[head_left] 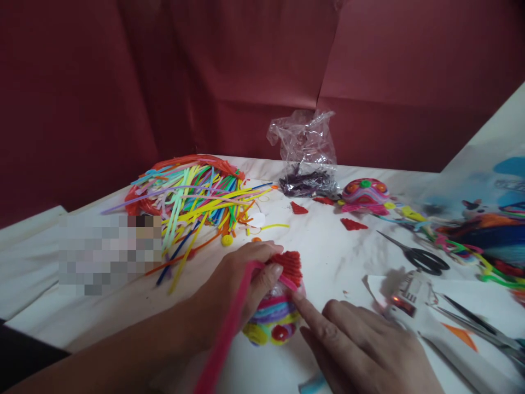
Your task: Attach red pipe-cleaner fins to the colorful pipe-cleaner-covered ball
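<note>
My left hand point(256, 273) is closed around a small rounded pipe-cleaner craft point(273, 314) with bands of pink, blue, purple and yellow. A ribbed red piece point(290, 268) stands up from its far end. A long pink pipe cleaner point(229, 334) runs from near the camera, past my left thumb and onto the craft. With its index finger stretched out, my right hand point(353, 339) presses a fingertip at the pink strip on the craft's right side. The other right fingers are loosely bent and grip nothing visible. The craft's left side is hidden by my left hand.
Many loose pipe cleaners point(197, 191) lie at the back left. Behind are a clear plastic bag point(307, 153), red cut pieces point(353, 224) and a similar finished-looking craft point(366, 194). Scissors point(422, 260), a white glue gun point(414, 298) and another dark-bladed tool point(471, 314) lie right.
</note>
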A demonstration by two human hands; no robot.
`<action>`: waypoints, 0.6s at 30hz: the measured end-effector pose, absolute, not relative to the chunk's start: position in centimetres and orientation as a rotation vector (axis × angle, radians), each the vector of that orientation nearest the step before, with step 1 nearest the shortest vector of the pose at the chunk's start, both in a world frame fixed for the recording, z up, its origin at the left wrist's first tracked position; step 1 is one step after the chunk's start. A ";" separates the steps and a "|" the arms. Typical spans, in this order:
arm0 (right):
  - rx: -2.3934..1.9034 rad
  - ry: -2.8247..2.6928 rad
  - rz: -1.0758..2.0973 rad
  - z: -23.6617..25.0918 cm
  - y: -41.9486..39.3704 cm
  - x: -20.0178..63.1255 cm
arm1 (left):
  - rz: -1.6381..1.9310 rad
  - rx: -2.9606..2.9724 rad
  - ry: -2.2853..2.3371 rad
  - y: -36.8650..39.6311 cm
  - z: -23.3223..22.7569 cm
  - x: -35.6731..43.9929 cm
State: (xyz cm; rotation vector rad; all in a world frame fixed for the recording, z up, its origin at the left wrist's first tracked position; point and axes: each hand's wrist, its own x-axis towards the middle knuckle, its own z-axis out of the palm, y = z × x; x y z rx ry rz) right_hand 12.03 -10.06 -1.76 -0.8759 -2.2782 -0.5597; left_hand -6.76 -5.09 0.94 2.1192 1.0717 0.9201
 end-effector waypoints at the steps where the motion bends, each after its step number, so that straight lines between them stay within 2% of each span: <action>1: -0.879 -2.279 -0.568 -1.9 -10.1 12.0 | 0.932 2.114 1.077 -5.1 0.9 -6.8; 10: -0.973 -2.394 -0.503 -2.2 -10.2 12.2 | 0.917 2.085 1.066 -5.1 0.5 -7.2; 18: -0.885 -2.303 -0.598 -1.1 -10.5 11.6 | 0.947 1.998 1.106 -5.1 0.2 -7.2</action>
